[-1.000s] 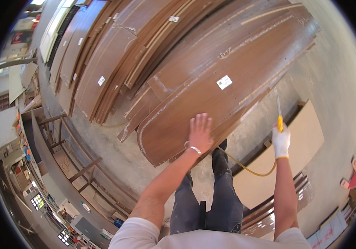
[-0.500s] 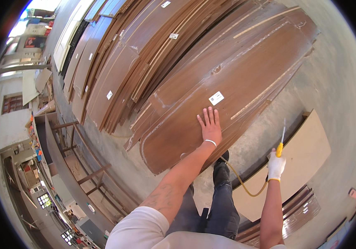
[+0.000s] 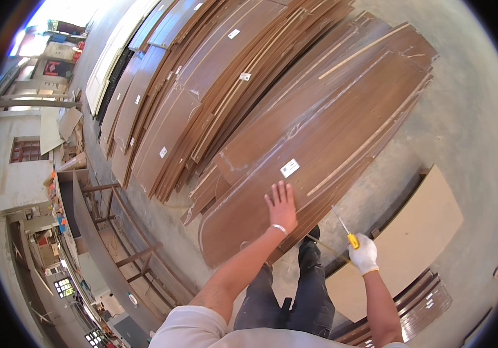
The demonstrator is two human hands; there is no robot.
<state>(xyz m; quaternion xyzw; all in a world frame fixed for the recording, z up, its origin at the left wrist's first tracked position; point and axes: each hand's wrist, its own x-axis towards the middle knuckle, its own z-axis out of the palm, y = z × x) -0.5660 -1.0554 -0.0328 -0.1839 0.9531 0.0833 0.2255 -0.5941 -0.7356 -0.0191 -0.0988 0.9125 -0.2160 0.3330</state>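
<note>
1. Left hand (image 3: 282, 207), bare, with a light band at the wrist: lies flat with fingers spread apart on the near end of the top brown board (image 3: 318, 145), just below centre of the frame; it grips nothing
2. Right hand (image 3: 365, 254), in a white glove: fingers closed around the yellow handle of a screwdriver (image 3: 344, 227), whose thin metal shaft points toward the upper left, its tip near the board's lower edge, just right of the left hand
3. Top brown board: a long wood-grain panel with a rounded near end, running from the lower centre to the upper right of the frame, lying on a low pile of like panels; a small white label (image 3: 289, 167) sits on it just above the left hand
4. Leaning stack of brown panels (image 3: 191, 98): fills the upper centre and upper left, several bearing small white labels
5. Pale boards (image 3: 112, 64): at the far upper left, beside the brown stack
6. Light tan sheet (image 3: 417, 232): lies flat on the concrete floor (image 3: 469, 116) at the lower right, just beside the right hand
7. The person's dark trousers and shoes (image 3: 310, 272): at lower centre, between the two forearms
8. Metal frame rack (image 3: 115, 232): at the lower left of the frame
</note>
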